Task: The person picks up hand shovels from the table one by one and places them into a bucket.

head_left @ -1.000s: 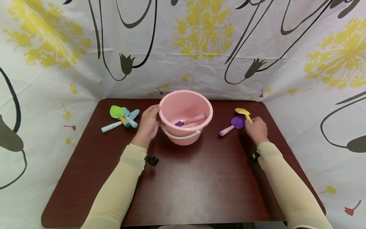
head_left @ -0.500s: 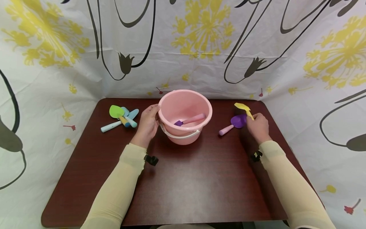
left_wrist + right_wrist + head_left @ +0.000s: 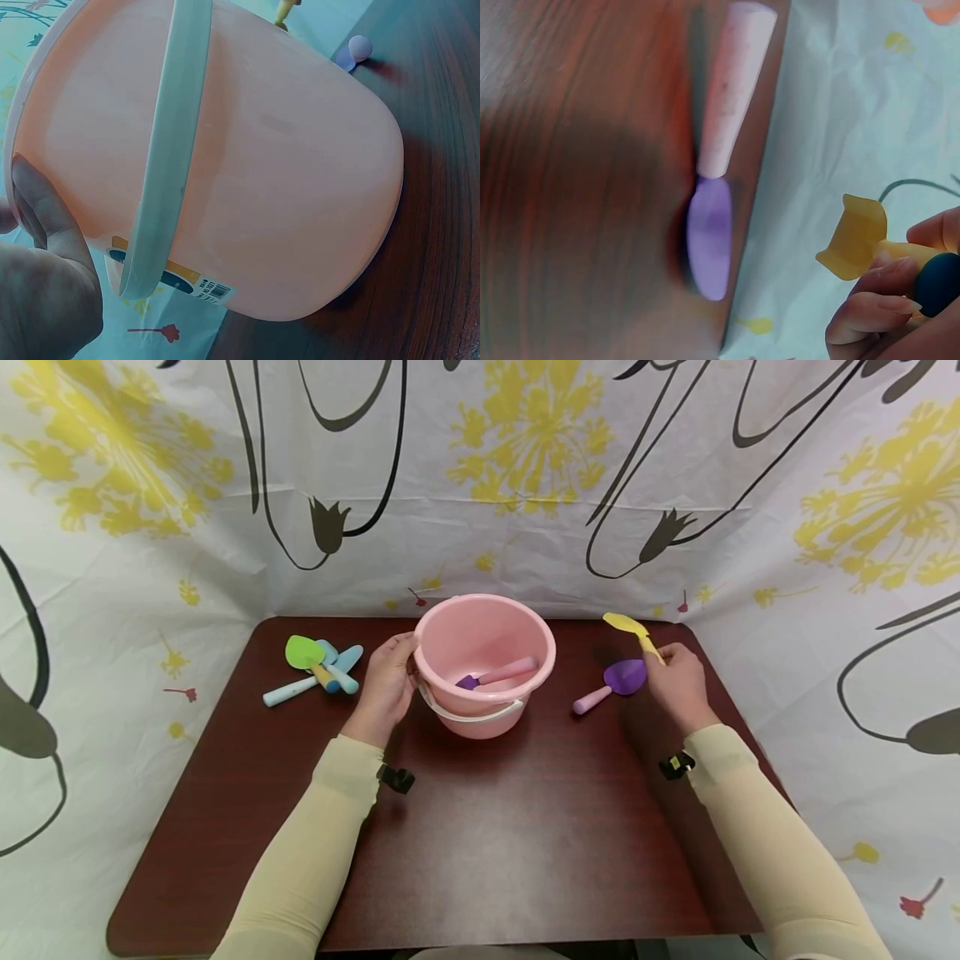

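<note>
Up it goes: I have the yellow shovel (image 3: 627, 626) pinched in the right hand (image 3: 678, 685), higher over the counter (image 3: 480, 852) than a second ago, near the purple scoop (image 3: 626, 677). The left hand (image 3: 387, 683) still grips the bucket (image 3: 483, 639) by its rim. My left wrist view catches a barcode label (image 3: 214, 290), the right a blue handle part (image 3: 939, 285), both unseen from the head.
</note>
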The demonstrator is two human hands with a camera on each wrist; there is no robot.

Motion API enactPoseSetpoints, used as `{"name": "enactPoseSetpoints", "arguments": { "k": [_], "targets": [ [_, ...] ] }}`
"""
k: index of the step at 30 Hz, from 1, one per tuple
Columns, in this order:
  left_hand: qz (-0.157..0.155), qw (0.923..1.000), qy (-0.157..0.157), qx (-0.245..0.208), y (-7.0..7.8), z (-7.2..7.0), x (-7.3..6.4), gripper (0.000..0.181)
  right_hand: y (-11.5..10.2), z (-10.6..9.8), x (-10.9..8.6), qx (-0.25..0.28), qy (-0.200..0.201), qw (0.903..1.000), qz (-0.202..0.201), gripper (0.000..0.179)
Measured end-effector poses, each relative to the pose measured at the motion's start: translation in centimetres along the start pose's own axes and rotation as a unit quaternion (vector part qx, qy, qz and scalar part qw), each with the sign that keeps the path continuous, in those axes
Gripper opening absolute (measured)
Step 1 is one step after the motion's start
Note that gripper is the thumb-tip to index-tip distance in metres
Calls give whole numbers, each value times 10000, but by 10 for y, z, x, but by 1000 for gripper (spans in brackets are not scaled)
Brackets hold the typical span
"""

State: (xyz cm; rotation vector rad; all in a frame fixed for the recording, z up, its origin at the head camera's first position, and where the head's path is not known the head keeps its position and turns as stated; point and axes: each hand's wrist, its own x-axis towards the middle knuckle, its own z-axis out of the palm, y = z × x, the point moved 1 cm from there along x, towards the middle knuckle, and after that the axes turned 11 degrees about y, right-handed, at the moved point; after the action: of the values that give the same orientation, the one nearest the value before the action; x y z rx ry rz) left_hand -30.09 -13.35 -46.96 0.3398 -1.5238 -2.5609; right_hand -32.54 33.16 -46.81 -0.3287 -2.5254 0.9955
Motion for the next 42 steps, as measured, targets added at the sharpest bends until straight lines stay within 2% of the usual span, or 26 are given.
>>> {"name": "enactPoseSetpoints", "arguments": {
  "k": [15,22,42],
  "targets": [
    [23,10000,-4,20,0,-1,0,23,-45,-9,-8,467,-322,9979,-314,51],
    [35,10000,-15,31,0,-1,-1,22,-65,-13,-14,666,-362,9960,-464,44],
    [65,9999,-84,31,0,-2,-2,31,-124,-21,-40,891,-965,9841,-1194,41]
  ]
}}
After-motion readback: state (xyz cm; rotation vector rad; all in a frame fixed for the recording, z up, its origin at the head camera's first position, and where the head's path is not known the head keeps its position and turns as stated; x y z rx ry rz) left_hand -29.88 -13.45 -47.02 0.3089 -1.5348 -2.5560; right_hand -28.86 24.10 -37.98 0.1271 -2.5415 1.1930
